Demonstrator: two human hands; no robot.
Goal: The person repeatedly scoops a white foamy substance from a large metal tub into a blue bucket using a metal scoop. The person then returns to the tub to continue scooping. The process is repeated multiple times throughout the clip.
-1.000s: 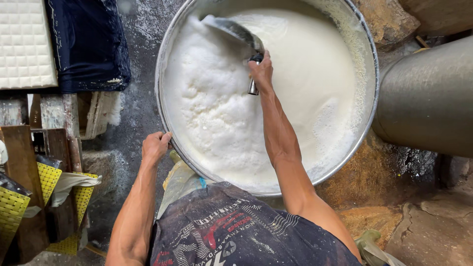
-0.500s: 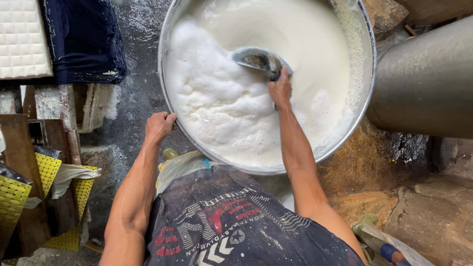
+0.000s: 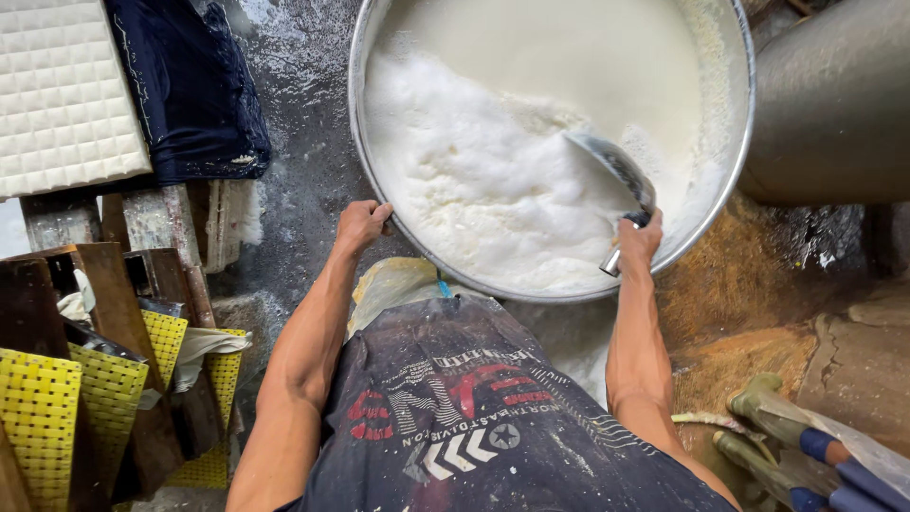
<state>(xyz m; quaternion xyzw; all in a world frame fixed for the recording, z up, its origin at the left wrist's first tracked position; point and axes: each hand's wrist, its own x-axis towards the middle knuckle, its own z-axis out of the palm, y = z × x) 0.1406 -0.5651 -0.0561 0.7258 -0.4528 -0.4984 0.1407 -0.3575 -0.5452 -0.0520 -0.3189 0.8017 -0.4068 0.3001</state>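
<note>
Two hands engaged: right hand [image 3: 641, 239] closed around metal scoop [image 3: 614, 169] handle (bowl dipped in foamy white liquid [image 3: 493, 180]); left hand [image 3: 362, 224] grips basin [image 3: 381, 204] rim

We stand in a rough food-making workshop, not a home kitchen. A huge metal basin [image 3: 365, 180] of frothy white liquid sits on a wet, stained concrete floor [image 3: 303, 142]. Left of the basin lie white moulded trays [image 3: 62, 95], yellow perforated mats [image 3: 38, 417] and worn wooden boards [image 3: 114, 284]; right of it, a big steel drum [image 3: 834, 104].
</note>
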